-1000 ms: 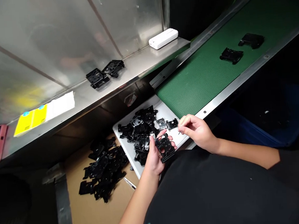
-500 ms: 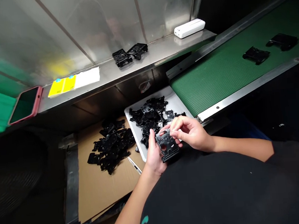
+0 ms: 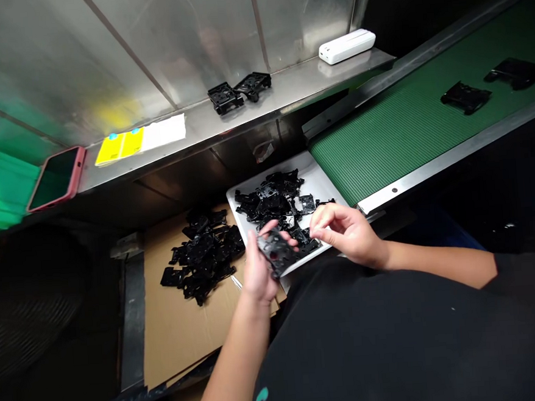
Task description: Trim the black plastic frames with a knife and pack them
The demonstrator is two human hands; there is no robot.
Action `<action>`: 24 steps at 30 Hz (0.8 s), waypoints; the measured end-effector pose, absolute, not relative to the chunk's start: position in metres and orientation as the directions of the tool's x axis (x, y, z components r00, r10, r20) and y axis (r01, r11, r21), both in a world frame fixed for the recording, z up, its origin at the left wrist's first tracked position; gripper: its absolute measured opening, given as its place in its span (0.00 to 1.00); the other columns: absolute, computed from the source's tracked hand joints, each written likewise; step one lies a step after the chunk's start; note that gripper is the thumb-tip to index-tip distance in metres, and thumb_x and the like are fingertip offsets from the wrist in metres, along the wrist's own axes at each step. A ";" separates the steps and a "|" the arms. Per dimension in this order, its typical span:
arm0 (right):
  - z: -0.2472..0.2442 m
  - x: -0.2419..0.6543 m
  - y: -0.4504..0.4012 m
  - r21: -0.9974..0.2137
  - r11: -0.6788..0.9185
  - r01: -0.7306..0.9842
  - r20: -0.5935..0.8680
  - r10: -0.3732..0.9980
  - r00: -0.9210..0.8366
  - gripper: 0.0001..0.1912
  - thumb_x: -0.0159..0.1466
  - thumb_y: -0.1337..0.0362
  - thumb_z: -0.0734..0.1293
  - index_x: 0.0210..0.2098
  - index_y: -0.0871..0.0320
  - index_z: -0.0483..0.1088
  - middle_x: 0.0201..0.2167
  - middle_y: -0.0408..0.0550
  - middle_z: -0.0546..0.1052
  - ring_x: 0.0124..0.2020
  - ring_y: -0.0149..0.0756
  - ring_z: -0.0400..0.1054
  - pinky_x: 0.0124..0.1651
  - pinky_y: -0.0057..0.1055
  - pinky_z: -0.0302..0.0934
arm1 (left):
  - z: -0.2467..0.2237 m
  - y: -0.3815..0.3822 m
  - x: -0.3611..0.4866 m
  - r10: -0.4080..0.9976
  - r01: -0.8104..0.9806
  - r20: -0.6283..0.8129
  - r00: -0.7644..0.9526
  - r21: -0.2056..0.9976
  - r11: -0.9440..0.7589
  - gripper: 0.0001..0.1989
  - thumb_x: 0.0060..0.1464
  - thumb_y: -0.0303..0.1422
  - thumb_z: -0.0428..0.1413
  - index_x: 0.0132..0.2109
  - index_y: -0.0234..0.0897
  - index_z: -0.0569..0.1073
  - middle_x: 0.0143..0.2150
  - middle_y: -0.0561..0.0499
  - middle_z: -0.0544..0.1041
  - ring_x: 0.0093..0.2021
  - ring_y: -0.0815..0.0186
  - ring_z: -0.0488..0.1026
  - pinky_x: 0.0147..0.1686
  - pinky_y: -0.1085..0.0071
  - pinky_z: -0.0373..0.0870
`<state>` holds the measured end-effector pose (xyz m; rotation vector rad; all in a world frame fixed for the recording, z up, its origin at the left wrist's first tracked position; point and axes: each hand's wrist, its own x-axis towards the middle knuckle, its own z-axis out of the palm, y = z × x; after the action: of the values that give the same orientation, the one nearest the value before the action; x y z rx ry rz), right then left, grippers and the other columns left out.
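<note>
My left hand [image 3: 260, 273] grips a flat black plastic part [image 3: 278, 253] with holes in it, somewhat blurred, over the near left edge of a white tray [image 3: 234, 204]. To its right my right hand [image 3: 350, 234] is closed in a pinch, apart from that part; what its fingertips hold, if anything, is too small to make out. Many similar black parts [image 3: 267, 200] are heaped in the tray. On the cardboard [image 3: 167, 342] to the left lies another pile of black parts [image 3: 207, 253], with a slim silver tool [image 3: 236, 282] beside it, partly hidden by my left hand.
A green conveyor belt [image 3: 374, 150] at right carries two black parts [image 3: 466, 98]. On the metal ledge [image 3: 198, 129] are two black parts [image 3: 226, 97], a white oblong device [image 3: 347, 46], yellow cards [image 3: 119, 145] and a phone [image 3: 57, 178]. A green bin [image 3: 1, 188] stands far left.
My left hand has moved left with the black plastic part, away from my right hand, and the part has tilted. My right hand stays nearly in place, still pinched. The view has shifted slightly.
</note>
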<state>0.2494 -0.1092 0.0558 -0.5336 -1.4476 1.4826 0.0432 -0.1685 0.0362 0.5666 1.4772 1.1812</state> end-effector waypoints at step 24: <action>0.025 0.331 -0.106 -0.982 0.150 -0.118 0.161 0.982 -0.095 0.12 0.69 0.58 0.76 0.32 0.54 0.74 0.31 0.46 0.76 0.35 0.39 0.71 0.40 0.38 0.69 | -0.086 -0.006 0.133 0.912 0.852 -0.161 0.378 0.445 -0.275 0.22 0.68 0.41 0.61 0.64 0.38 0.74 0.66 0.40 0.74 0.62 0.51 0.75 0.61 0.46 0.76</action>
<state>0.3314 -0.1059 0.0246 -0.9615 -1.2717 1.2177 0.1334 -0.0061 -0.0865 2.1833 1.5198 0.1733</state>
